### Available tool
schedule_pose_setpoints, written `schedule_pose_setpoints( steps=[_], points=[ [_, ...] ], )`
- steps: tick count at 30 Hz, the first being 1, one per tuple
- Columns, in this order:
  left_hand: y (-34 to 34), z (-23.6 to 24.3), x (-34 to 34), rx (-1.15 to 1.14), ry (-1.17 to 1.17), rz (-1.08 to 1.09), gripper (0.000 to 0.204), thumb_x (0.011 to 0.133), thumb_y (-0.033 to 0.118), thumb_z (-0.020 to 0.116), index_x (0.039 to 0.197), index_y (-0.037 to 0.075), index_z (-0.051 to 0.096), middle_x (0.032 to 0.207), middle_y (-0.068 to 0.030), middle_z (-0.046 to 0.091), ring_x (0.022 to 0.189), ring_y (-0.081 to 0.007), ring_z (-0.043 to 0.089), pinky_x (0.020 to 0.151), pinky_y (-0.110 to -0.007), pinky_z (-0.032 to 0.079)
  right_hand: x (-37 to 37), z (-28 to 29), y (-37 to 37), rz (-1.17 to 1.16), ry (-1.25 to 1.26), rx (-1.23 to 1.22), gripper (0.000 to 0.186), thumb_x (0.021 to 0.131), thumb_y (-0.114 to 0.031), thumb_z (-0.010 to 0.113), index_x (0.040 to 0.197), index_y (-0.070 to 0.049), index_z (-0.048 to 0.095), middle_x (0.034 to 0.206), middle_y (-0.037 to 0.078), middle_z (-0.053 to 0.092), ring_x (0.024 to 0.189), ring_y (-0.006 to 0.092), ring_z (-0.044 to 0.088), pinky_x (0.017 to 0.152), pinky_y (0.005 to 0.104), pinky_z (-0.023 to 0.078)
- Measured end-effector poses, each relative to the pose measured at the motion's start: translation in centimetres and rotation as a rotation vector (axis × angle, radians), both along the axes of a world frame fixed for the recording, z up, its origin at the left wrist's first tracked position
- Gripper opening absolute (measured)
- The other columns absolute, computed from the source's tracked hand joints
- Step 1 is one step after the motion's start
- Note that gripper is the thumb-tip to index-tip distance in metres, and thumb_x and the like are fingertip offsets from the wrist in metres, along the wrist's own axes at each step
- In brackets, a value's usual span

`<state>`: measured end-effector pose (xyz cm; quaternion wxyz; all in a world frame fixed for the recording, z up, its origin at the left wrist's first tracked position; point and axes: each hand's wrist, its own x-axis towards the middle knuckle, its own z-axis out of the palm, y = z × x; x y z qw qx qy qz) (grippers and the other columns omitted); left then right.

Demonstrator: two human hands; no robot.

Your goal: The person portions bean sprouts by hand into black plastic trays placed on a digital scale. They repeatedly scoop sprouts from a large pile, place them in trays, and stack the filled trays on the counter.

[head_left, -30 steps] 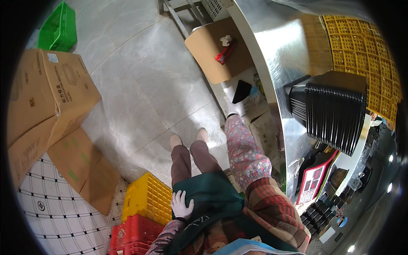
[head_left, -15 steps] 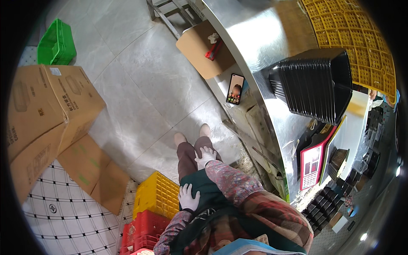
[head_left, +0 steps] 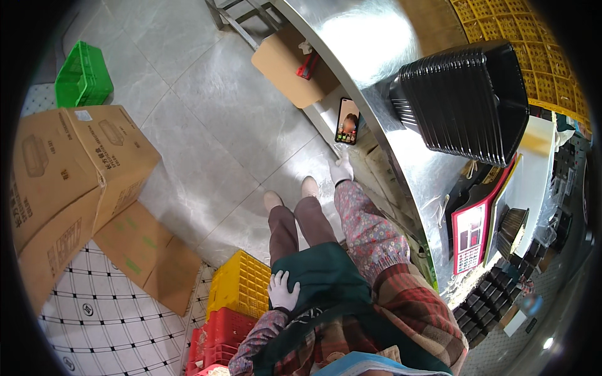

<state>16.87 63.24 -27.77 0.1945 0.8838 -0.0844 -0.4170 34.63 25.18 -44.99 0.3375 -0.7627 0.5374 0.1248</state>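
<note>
My left hand [head_left: 281, 289], in a white glove, rests open on my dark green apron [head_left: 316, 272]. My right hand [head_left: 340, 169], also gloved, is at the edge of the low shelf beside the counter, fingers apart with nothing seen in them; whether it touches the edge I cannot tell. Just above it lies a phone [head_left: 347, 120] with its screen lit. Farther along the shelf, a brown board [head_left: 279, 62] carries a red tool [head_left: 307, 66] and a small pale scrap.
Steel counter [head_left: 370, 31] with black tray stack [head_left: 458, 100], yellow grid crates [head_left: 533, 75] and red-framed device [head_left: 470, 232]. On the left are cardboard boxes [head_left: 75, 163], a flattened carton [head_left: 144, 250] and green crate [head_left: 81, 78]. Yellow [head_left: 235, 282] and red crates [head_left: 213, 338] stand below.
The phone's screen, dark a second ago, is lit. My right hand came back from it to my knee, then moved up toward it again. My view has shifted slightly.
</note>
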Motion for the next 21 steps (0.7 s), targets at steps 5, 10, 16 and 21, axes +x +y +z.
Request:
schedule_pose_setpoints(
  steps=[5, 10, 16, 21],
  points=[
    [0.0, -0.3, 0.0, -0.033, -0.011, -0.025, 0.056, 0.082, 0.038, 0.069, 0.130, 0.012, 0.055, 0.138, -0.0113, 0.048, 0.132, -0.0381, 0.039, 0.106, -0.055, 0.033, 0.4, -4.0, -3.3, -0.022, -0.111, -0.053, 0.081, 0.085, -0.021, 0.064, 0.155, -0.025, 0.023, 0.119, 0.021, 0.065, 0.107, 0.0329, 0.064, 0.094, 0.0395, 0.047],
    [0.6, -0.6, -0.6, -0.008, -0.001, 0.031, 0.057, 0.082, 0.039, 0.069, 0.130, 0.013, 0.055, 0.139, -0.0108, 0.048, 0.135, -0.0368, 0.036, 0.107, -0.057, 0.030, 3.2, -2.7, -2.1, -0.010, 0.032, 0.055, 0.079, 0.086, -0.018, 0.063, 0.154, -0.021, 0.024, 0.125, 0.021, 0.063, 0.110, 0.0333, 0.063, 0.097, 0.0347, 0.045],
    [0.3, -0.5, -0.3, 0.009, 0.008, 0.035, 0.057, 0.082, 0.040, 0.068, 0.131, 0.013, 0.055, 0.139, -0.0106, 0.047, 0.136, -0.0368, 0.035, 0.107, -0.057, 0.030, 0.6, -4.6, 0.0, -0.034, -0.116, 0.000, 0.071, 0.086, -0.014, 0.067, 0.149, -0.010, 0.034, 0.091, 0.012, 0.068, 0.085, 0.0246, 0.066, 0.080, 0.0366, 0.050],
    [-0.6, -0.5, -0.1, -0.014, 0.003, 0.001, 0.057, 0.083, 0.040, 0.069, 0.131, 0.013, 0.055, 0.139, -0.0100, 0.047, 0.134, -0.0368, 0.037, 0.107, -0.055, 0.032, -4.1, -6.6, 0.5, -0.100, -0.175, 0.015, 0.065, 0.086, -0.016, 0.071, 0.144, -0.008, 0.042, 0.072, 0.003, 0.060, 0.066, 0.0173, 0.058, 0.068, 0.0373, 0.049]
  ],
)
